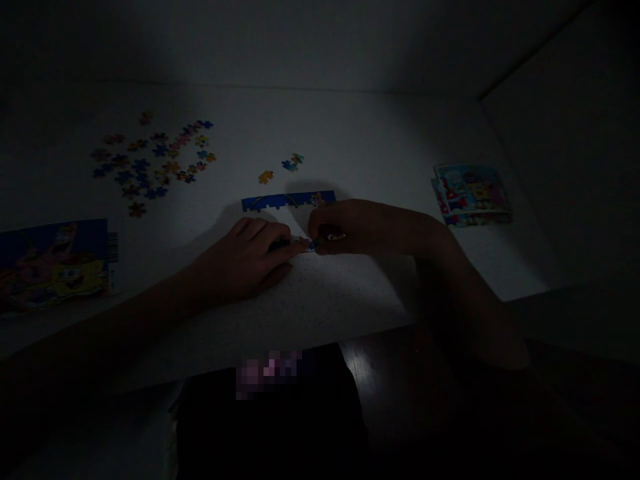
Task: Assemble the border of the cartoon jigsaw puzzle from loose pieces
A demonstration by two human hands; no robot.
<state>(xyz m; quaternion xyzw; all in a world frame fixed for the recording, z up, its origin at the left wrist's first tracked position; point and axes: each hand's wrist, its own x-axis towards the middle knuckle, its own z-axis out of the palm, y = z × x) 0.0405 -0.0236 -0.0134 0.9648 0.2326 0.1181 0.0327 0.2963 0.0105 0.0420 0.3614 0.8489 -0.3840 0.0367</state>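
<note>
My left hand (250,257) lies low over the white table with its index finger stretched to a small jigsaw puzzle piece (303,241). Touching the same spot from the right, my right hand (350,227) is closed in a pinch on a dark blue puzzle piece (315,245). The fingers partly cover both pieces, and I cannot tell whether they are joined. A dark patch with pale lettering (336,236) shows between the right hand's fingers. Just beyond both hands lies a joined blue strip of puzzle (270,201), its knobbed edge facing me.
Several loose puzzle pieces (143,167) are scattered at the back left. An orange piece (266,177) and a blue-green cluster (293,162) lie behind the strip. A cartoon picture (55,263) is at left, stacked picture cards (473,193) at right. Walls border the dim table.
</note>
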